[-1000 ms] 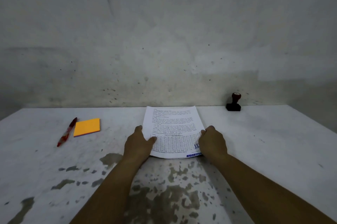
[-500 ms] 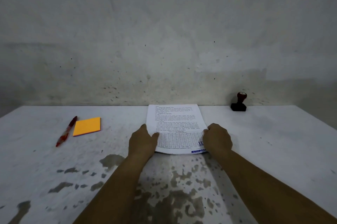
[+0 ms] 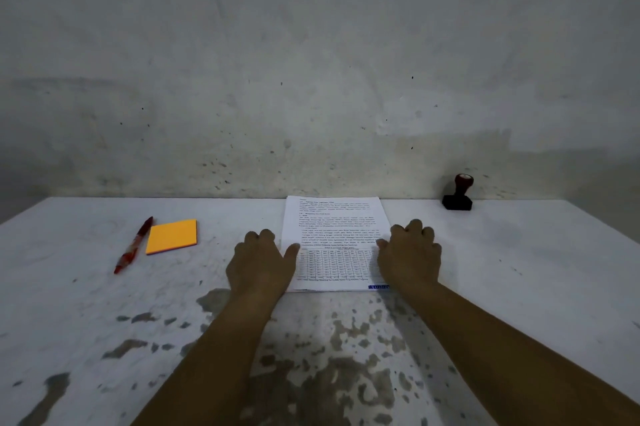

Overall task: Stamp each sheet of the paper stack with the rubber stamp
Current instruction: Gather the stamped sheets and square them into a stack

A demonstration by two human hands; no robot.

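The paper stack (image 3: 334,228) lies flat at the middle of the white table (image 3: 526,273), its far edge close to the wall. The top sheet has printed text, a table and a blue stamp mark (image 3: 378,286) at its near right corner. My left hand (image 3: 261,264) grips the stack's left edge, thumb on the paper and fingers curled beside it. On the other side my right hand (image 3: 410,256) grips the right edge the same way. The rubber stamp (image 3: 459,195), black base and dark red knob, stands upright by the wall, right of the stack, untouched.
An orange sticky-note pad (image 3: 172,236) and a red pen (image 3: 133,245) lie at the left of the table. The grey wall (image 3: 311,79) rises straight behind the table. The near table surface is worn, with dark patches.
Both hands have slid the paper stack away from me toward the wall. The stamp, pen and note pad have stayed where they were.
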